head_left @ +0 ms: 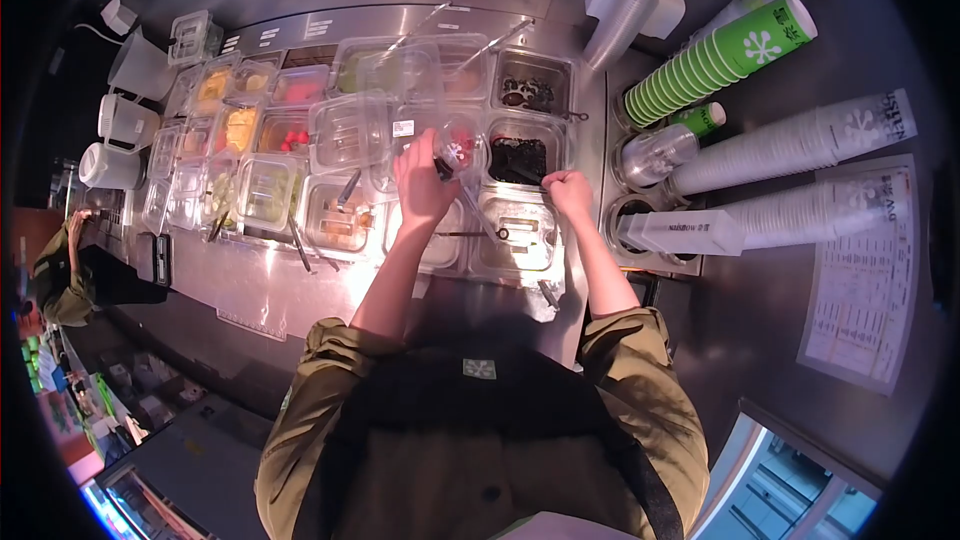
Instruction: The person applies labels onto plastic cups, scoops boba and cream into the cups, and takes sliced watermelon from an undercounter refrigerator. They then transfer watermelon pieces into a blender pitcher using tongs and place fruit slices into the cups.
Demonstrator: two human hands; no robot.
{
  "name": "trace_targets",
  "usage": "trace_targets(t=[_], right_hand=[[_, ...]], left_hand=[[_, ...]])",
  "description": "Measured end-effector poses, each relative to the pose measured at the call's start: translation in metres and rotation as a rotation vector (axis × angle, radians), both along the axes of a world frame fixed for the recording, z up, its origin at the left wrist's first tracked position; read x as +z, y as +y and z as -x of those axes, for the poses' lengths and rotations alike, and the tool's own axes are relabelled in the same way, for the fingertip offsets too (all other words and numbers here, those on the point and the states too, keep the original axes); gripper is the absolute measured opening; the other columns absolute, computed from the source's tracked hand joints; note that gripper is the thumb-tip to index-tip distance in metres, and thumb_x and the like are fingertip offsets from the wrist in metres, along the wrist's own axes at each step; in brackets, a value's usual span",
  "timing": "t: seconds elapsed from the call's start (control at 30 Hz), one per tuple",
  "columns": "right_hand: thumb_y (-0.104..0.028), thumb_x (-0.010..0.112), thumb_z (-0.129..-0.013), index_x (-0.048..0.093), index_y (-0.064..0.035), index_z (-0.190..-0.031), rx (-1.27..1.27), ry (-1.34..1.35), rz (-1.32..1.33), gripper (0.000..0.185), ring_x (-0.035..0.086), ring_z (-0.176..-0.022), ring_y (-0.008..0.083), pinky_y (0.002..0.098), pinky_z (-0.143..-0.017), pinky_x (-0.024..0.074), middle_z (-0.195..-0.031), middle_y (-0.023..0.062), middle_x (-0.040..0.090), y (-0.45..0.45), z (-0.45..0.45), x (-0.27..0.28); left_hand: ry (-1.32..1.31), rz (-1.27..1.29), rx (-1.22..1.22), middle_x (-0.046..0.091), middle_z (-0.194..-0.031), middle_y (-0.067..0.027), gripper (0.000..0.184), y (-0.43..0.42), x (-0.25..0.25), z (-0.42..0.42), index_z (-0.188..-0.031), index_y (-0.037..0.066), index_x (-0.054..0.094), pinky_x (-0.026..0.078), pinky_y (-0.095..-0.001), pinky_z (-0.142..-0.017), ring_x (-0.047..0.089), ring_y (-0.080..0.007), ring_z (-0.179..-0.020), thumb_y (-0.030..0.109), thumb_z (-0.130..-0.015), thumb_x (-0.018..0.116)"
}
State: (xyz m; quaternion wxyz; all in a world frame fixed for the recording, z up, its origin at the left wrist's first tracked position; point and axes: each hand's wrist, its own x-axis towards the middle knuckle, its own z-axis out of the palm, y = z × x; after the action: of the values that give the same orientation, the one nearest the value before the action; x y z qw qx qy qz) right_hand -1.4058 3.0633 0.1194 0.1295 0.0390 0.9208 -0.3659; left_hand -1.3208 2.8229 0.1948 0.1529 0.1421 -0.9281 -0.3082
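My left hand [427,183] is closed around a clear plastic cup [461,148] with a white snowflake-like print. It holds the cup over the containers, just left of a metal pan of black topping [519,158]. At the right edge of that pan, my right hand [570,194] is closed on the end of a dark spoon handle [527,178]. The spoon's bowl is hidden in the topping. In front of the hands, a lidded steel pan [515,240] sits beside a pan of pale contents [428,240].
Containers of fruit [240,127] fill the counter to the left, several with clear lids. Green paper cups [715,55] and stacked clear cups [790,150] lean out at right, near a printed sheet [860,290]. A co-worker's sleeve [68,295] shows far left.
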Motion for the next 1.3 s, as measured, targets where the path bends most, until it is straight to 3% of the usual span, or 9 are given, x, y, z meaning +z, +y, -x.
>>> trace_targets(t=[0.2,0.33,0.57,0.7,0.87,0.93,1.03,1.13,1.3], right_hand=[[-0.001,0.058,-0.071,0.068,0.0006,-0.077,-0.169,-0.390,0.581,0.012,0.056,-0.051,0.0132,0.0255,-0.052,0.0435,-0.062,0.0073,0.062,0.028,0.004,-0.010],[0.001,0.059,-0.074,0.066,0.0019,-0.082,-0.222,-0.229,0.633,0.011,0.053,-0.056,0.0103,0.0234,-0.055,0.0415,-0.065,0.0059,0.061,0.027,-0.013,0.040],[-0.006,0.068,-0.069,0.068,-0.0107,-0.086,0.426,0.982,-0.166,0.018,0.056,-0.066,0.0225,0.0316,-0.058,0.0448,-0.074,0.0032,0.059,0.005,-0.058,0.139],[-0.007,0.066,-0.070,0.067,-0.0091,-0.082,0.154,0.950,-0.069,0.012,0.058,-0.066,0.0226,0.0337,-0.059,0.0459,-0.074,0.0048,0.061,0.016,-0.052,0.135],[-0.028,0.060,-0.078,0.066,-0.0072,-0.082,0.329,0.263,-0.496,0.022,0.060,-0.072,0.0293,0.0397,-0.067,0.0485,-0.080,0.0097,0.062,0.025,-0.001,0.063],[-0.032,0.059,-0.080,0.063,-0.0085,-0.095,0.361,0.712,-0.584,0.028,0.061,-0.080,0.0312,0.0412,-0.068,0.0489,-0.091,0.0111,0.061,0.010,0.023,0.060],[-0.034,0.060,-0.080,0.058,-0.0094,-0.103,0.133,0.750,-0.593,0.034,0.060,-0.089,0.0339,0.0437,-0.071,0.0487,-0.099,0.0114,0.059,-0.024,0.078,0.058],[-0.030,0.062,-0.080,0.057,-0.0086,-0.103,0.133,0.291,-0.534,0.032,0.060,-0.088,0.0354,0.0444,-0.072,0.0488,-0.097,0.0131,0.060,-0.030,0.133,0.001],[-0.023,0.062,-0.080,0.061,-0.0031,-0.085,0.243,0.209,-0.375,0.021,0.061,-0.084,0.0343,0.0434,-0.074,0.0498,-0.091,0.0171,0.062,-0.036,0.145,0.008]], left_hand=[[0.019,0.088,0.026,0.050,-0.115,-0.0115,0.081,0.001,0.010,-0.006,-0.124,0.007,0.040,0.031,-0.0462,-0.094,0.046,-0.0330,-0.106,0.008,-0.051,0.076],[-0.059,0.195,0.106,0.050,-0.113,-0.0108,0.078,0.004,0.018,-0.008,-0.122,0.007,0.042,0.032,-0.0445,-0.092,0.046,-0.0335,-0.103,0.006,-0.051,0.074],[0.147,-0.037,-0.050,0.053,-0.104,-0.0159,0.070,0.035,0.002,0.018,-0.116,0.003,0.044,0.043,-0.0403,-0.081,0.052,-0.0356,-0.091,0.003,-0.051,0.071],[0.186,-0.143,-0.080,0.052,-0.110,-0.0182,0.076,0.032,-0.010,0.022,-0.122,0.001,0.039,0.042,-0.0398,-0.087,0.051,-0.0359,-0.101,0.005,-0.053,0.073],[0.143,-0.205,-0.104,0.051,-0.116,-0.0192,0.087,0.016,-0.017,0.018,-0.128,-0.001,0.033,0.042,-0.0356,-0.092,0.050,-0.0324,-0.107,0.009,-0.054,0.078],[0.115,-0.362,-0.084,0.051,-0.114,-0.0177,0.086,0.017,0.003,0.020,-0.126,-0.001,0.034,0.041,-0.0344,-0.092,0.052,-0.0295,-0.106,0.013,-0.055,0.079],[0.149,-0.445,-0.058,0.052,-0.113,-0.0151,0.083,0.010,0.008,0.023,-0.123,0.001,0.038,0.042,-0.0335,-0.091,0.052,-0.0261,-0.106,0.015,-0.053,0.081],[0.166,-0.378,-0.082,0.052,-0.115,-0.0141,0.083,-0.002,0.005,0.033,-0.123,0.003,0.039,0.041,-0.0339,-0.091,0.052,-0.0258,-0.107,0.017,-0.053,0.081],[0.108,-0.481,-0.042,0.051,-0.117,-0.0137,0.083,-0.018,-0.001,0.042,-0.123,0.005,0.039,0.041,-0.0354,-0.092,0.051,-0.0282,-0.109,0.018,-0.053,0.080]])
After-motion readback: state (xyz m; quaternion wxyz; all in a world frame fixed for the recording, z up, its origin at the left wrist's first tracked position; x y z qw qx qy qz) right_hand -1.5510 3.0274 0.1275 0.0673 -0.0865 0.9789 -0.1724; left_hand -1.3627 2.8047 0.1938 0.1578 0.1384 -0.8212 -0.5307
